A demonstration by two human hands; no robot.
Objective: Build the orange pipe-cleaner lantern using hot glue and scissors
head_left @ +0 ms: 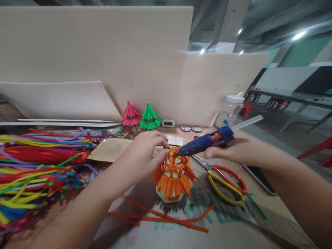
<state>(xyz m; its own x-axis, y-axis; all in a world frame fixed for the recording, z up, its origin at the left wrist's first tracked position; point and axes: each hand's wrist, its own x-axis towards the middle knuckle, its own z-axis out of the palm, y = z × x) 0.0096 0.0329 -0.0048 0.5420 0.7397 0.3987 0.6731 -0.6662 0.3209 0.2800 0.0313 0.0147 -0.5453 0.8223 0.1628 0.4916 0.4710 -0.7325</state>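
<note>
An orange pipe-cleaner model [173, 180] with a fringed skirt stands on a pale base in the middle. My left hand [153, 148] is at its upper left edge, thumb and fingers pinched together; whatever they hold is too small to make out. In my right hand [224, 148] is a blue glue gun [204, 141], a clear glue stick poking out of its back. The gun's nozzle points left, at the top of the orange model. Loose orange strips [166, 218] lie in front of the model.
Scissors [225, 185] with red and yellow handles lie right of the model, near a phone [259, 180]. Many coloured pipe cleaners [44, 173] cover the left. Behind stand pink [131, 116] and green [149, 117] tree-shaped models, a small white device [168, 123] and a clear bottle [230, 110].
</note>
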